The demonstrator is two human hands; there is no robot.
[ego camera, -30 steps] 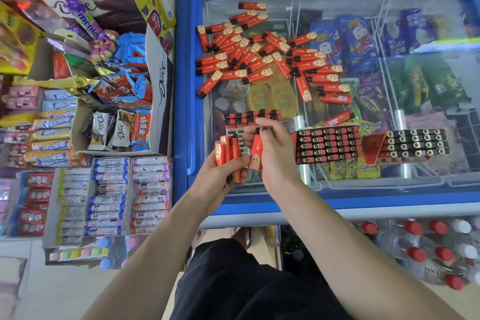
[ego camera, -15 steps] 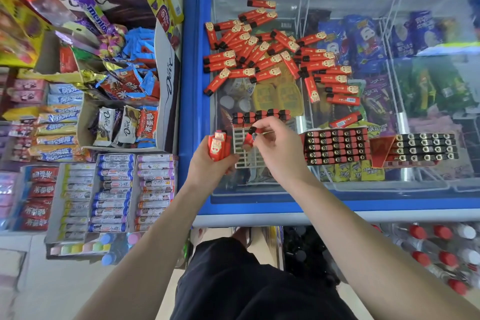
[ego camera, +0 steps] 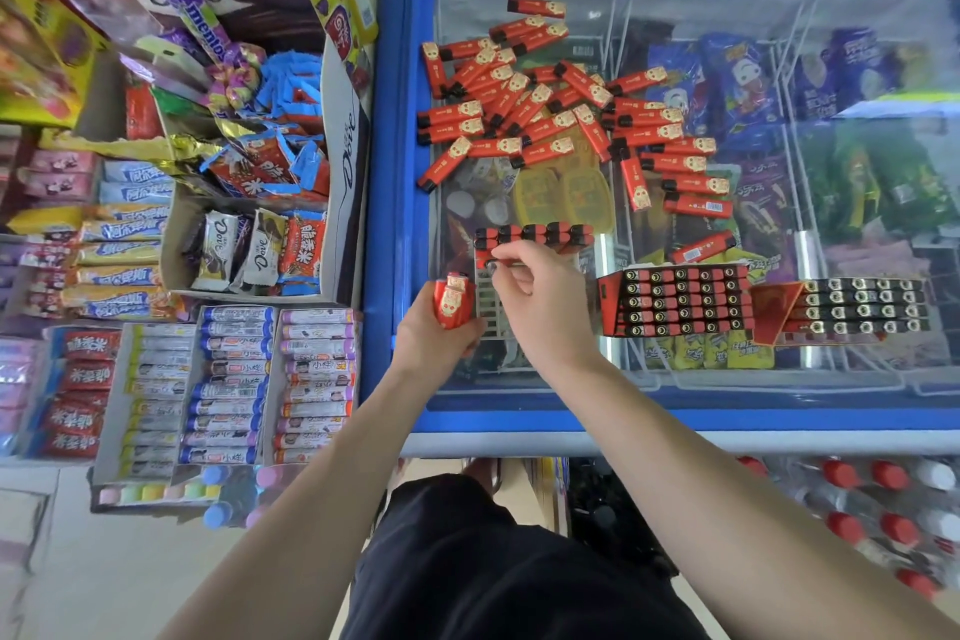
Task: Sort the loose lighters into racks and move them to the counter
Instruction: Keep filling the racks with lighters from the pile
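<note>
Two full racks (ego camera: pixel 680 299) sit on the freezer lid (ego camera: pixel 675 411), far right. The right hand (ego camera: pixel 540 296) pinches a lighter (ego camera: pixel 496 259) into a barely started rack (ego camera: pixel 488 307); the left hand (ego camera: pixel 441 333) grips a few lighters (ego camera: pixel 453 299). Many loose lighters (ego camera: pixel 561 104) remain.

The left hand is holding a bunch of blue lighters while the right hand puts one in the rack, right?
Nearly. The head view shows the lighters in the left hand are red, not blue. The rest holds: the left hand grips that bunch while the right hand pinches one lighter at the rack on the freezer lid.
</note>
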